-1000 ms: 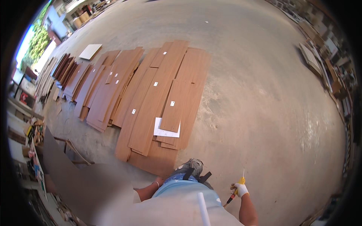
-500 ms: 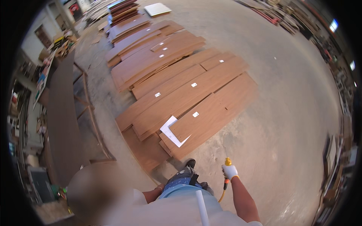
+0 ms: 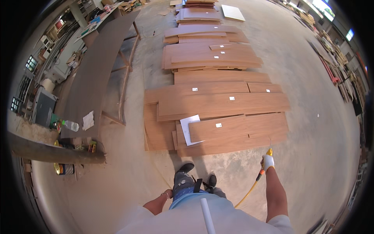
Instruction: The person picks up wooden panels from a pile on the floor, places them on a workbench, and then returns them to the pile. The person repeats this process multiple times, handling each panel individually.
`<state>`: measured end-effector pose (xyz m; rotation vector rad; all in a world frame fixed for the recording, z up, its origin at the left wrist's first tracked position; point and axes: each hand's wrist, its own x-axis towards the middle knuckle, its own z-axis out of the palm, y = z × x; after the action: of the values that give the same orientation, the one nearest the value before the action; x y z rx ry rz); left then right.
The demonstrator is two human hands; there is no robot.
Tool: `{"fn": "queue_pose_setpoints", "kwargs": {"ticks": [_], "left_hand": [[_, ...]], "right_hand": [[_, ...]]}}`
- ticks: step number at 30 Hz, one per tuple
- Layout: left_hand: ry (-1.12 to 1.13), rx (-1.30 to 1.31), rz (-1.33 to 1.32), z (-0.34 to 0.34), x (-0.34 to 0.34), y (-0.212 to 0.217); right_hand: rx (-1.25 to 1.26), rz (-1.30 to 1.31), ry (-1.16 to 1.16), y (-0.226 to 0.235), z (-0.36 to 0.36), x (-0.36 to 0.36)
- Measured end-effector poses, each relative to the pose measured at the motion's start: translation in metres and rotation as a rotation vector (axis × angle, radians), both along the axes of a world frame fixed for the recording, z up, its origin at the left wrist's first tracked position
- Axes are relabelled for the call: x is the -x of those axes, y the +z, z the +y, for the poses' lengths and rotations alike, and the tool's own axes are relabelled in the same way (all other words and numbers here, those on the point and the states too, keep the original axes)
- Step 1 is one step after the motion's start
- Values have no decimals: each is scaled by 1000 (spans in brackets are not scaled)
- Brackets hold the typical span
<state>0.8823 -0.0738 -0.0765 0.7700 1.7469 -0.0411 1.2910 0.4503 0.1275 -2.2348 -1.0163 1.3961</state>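
Observation:
My right hand (image 3: 268, 161), in a white work glove, is wrapped round a yellow air blow gun (image 3: 270, 151). Its thin nozzle points away from me, near the right end of the closest brown wood panels (image 3: 237, 146). From below the hand a yellow hose (image 3: 246, 196) with an orange and black coupling runs back beside my body. My left hand (image 3: 168, 192) hangs by my left hip, a band at its wrist; its fingers are too hidden to read. On the nearest panels lies a white paper sheet (image 3: 187, 126), partly under a smaller board (image 3: 226, 130).
More panel stacks (image 3: 212, 54) with small white labels line the concrete floor ahead. To the left stands a long dark table (image 3: 99, 70) on a wooden frame, with a plastic bottle (image 3: 71, 125) on it. A grey post (image 3: 54, 150) crosses the lower left. Timber piles (image 3: 331, 60) lie far right.
My view has swung left, so the panels now lie straighter across it. My right arm reaches further forward with the blow gun, its nozzle now close to the nearest panels.

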Motion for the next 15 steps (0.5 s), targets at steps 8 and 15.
{"fn": "queue_pose_setpoints", "kwargs": {"ticks": [8,15], "left_hand": [[325,23,76,-81,-156,30],[351,-7,152,-95,-193,34]], "right_hand": [[9,5,86,11,97,-45],[373,652,-128,-57,-2,-78]]}}
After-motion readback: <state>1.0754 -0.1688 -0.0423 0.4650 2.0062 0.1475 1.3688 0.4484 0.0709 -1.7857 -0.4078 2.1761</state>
